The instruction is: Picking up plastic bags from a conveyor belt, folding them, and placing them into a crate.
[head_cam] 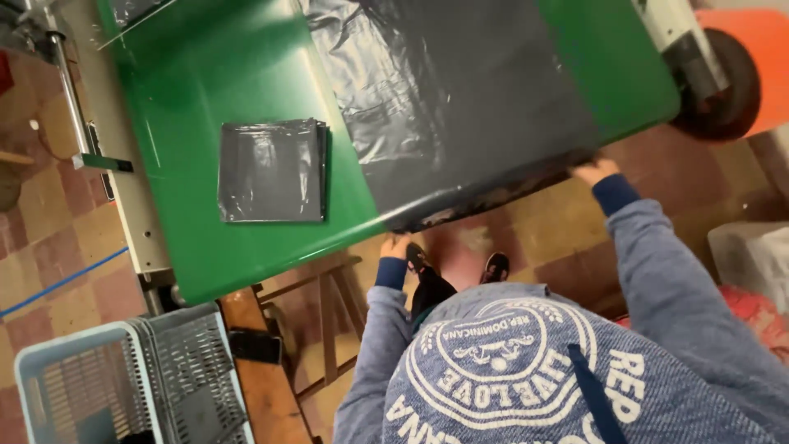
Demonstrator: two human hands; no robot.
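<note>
**Sheet could slide off the near edge**

A black sheet [460, 99] lies spread over the green table [205, 74], upper centre of the frame. The left hand [395, 246] and right hand [593, 171] each pinch its near edge at the table's rim, fingers closed on the plastic. An uneven pull may skew or wrinkle it. The folded stack [271, 171], left of centre, lies apart.
</note>
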